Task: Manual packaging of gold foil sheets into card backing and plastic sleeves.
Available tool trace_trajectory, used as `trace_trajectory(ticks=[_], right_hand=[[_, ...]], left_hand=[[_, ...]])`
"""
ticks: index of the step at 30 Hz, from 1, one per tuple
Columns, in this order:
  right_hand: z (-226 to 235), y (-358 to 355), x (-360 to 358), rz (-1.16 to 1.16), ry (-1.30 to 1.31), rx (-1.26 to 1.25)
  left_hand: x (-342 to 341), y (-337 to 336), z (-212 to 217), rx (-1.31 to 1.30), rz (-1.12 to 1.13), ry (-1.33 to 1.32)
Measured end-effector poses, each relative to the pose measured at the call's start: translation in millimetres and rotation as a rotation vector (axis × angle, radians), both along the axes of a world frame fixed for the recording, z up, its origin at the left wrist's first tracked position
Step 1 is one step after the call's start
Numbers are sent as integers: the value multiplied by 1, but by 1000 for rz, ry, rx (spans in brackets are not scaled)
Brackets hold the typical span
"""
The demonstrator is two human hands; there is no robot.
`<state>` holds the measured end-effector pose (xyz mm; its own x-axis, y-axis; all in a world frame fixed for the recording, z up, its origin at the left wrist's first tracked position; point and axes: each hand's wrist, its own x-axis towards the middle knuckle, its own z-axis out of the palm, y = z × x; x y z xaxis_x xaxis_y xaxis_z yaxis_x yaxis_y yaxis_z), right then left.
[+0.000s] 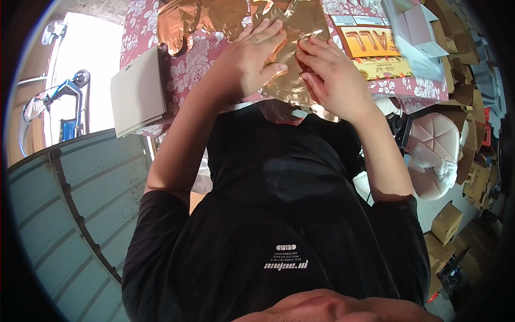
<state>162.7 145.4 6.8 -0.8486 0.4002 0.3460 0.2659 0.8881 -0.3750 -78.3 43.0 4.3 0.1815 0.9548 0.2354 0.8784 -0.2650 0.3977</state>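
A crinkled, shiny rose-gold foil sheet [300, 27] lies on a table covered by a pink floral cloth [188, 64]. My left hand [255, 56] lies flat on the foil with its fingers spread, pressing it down. My right hand [330, 75] rests on the foil's right part, fingers bent toward the left hand, pinching or smoothing the foil near its middle. The foil's lower edge hangs over the table's near edge, above my black shirt.
A grey flat box or pad [138, 91] juts over the table's left edge. An orange and yellow printed card in a clear bag [375, 45] lies right of my hands. More foil pieces [182, 21] sit at the back left. Cardboard boxes [461, 64] and a white padded stool [434, 155] crowd the right.
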Motion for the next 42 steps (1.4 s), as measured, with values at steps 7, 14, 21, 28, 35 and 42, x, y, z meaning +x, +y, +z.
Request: trace_trajectory(ticks=[7, 14, 21, 28, 35, 42], right_hand=[[-3, -1, 0, -29, 4, -23], [-1, -1, -1, -31, 11, -42], [0, -3, -1, -42, -5, -26], [0, -1, -1, -36, -17, -50], [3, -2, -1, -33, -11, -88], [-1, 0, -1, -31, 23, -71]], left_hand=[[-29, 2, 12, -38, 111, -107], [-30, -2, 4, -33, 26, -25], [-19, 19, 16, -27, 93, -193], [-8, 52, -12, 567, 158, 397], [-9, 53, -10, 63, 228, 338], [35, 4, 15, 174, 95, 238]])
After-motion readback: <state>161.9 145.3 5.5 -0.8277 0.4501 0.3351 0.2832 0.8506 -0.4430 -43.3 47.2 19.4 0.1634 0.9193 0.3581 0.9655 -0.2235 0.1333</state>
